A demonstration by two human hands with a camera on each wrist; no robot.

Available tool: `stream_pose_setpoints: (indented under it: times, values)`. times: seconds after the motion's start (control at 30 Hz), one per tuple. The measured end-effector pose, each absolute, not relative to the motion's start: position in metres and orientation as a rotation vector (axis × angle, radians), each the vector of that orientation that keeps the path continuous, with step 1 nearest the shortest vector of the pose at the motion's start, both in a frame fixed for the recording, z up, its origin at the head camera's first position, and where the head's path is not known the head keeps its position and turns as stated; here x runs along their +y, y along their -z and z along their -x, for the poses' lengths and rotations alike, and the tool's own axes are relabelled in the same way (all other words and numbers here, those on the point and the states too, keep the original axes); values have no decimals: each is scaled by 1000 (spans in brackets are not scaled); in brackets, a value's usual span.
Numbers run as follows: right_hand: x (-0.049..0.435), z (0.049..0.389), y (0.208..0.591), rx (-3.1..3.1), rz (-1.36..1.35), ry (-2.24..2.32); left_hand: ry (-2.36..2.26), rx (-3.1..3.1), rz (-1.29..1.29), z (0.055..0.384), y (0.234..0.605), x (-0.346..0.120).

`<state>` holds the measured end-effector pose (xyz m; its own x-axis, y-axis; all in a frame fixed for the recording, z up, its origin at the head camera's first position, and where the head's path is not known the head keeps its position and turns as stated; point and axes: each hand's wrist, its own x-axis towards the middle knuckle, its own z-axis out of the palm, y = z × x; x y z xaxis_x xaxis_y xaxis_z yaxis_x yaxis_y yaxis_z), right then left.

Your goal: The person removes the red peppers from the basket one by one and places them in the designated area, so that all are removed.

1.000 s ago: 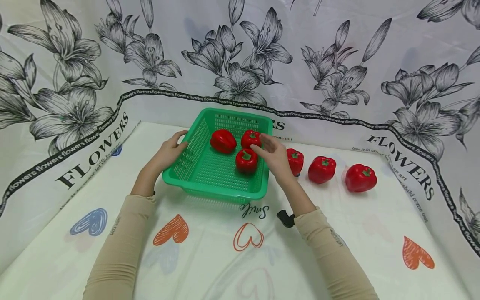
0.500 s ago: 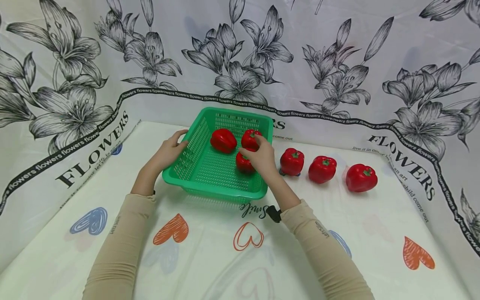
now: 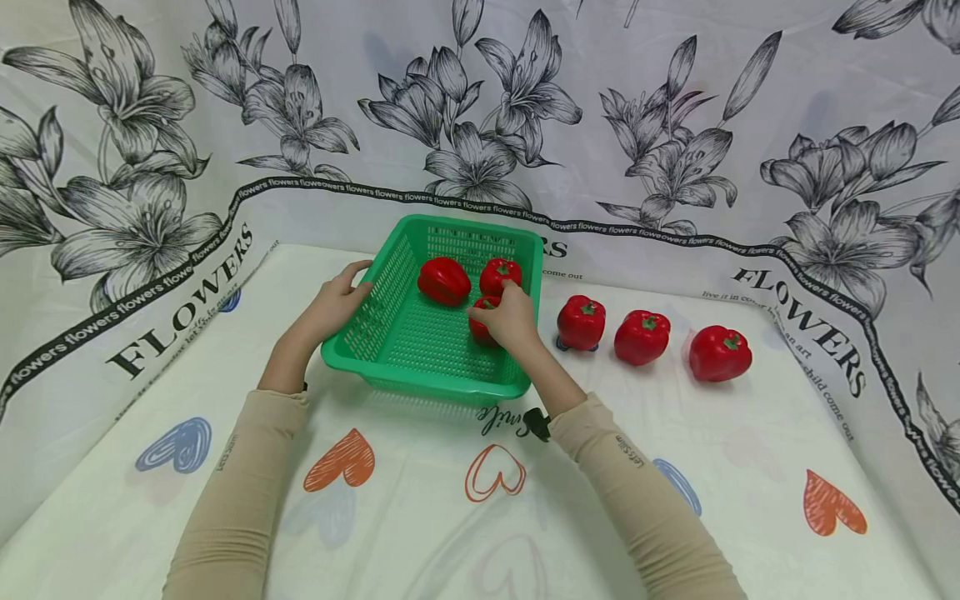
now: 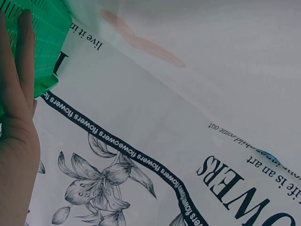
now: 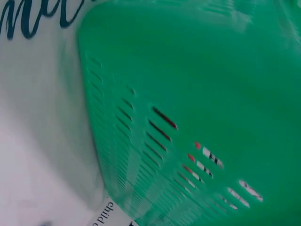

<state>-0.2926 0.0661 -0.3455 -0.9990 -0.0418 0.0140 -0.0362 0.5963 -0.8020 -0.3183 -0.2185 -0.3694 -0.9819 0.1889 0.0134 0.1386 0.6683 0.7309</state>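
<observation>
A green perforated basket (image 3: 348, 367) stands on the cloth with several red bell peppers. My left hand (image 3: 336, 304) rests against its left side, thumb tip at the rim; in the left wrist view its straight fingers (image 4: 24, 56) lie along the outer wall. Reaching over the right rim, my right hand (image 3: 514, 319) grips the front red bell pepper (image 3: 481, 332), thumb on the left side; the hand covers part of it. Behind it lies another red bell pepper (image 3: 498, 273), and one on its side (image 3: 444, 281) is further left.
Outside the basket, to its right, a row holds a near pepper (image 3: 581, 323), a middle pepper (image 3: 642, 337) and a far pepper (image 3: 720, 353). A white cloth (image 3: 420, 533) printed with hearts covers the table; flower-patterned fabric (image 3: 675, 117) rises behind.
My right hand has come from the basket's right rim, moving left and down onto the front pepper, with its fingers now around it. My left hand and the basket stay in place.
</observation>
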Motion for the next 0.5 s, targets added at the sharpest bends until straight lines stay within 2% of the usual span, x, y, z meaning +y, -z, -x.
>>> stream_pose_setpoints:
  times: [0.5]
  values:
    - [59,296,353,2812,12,1413,-1234,2805,-288,320,370,-220]
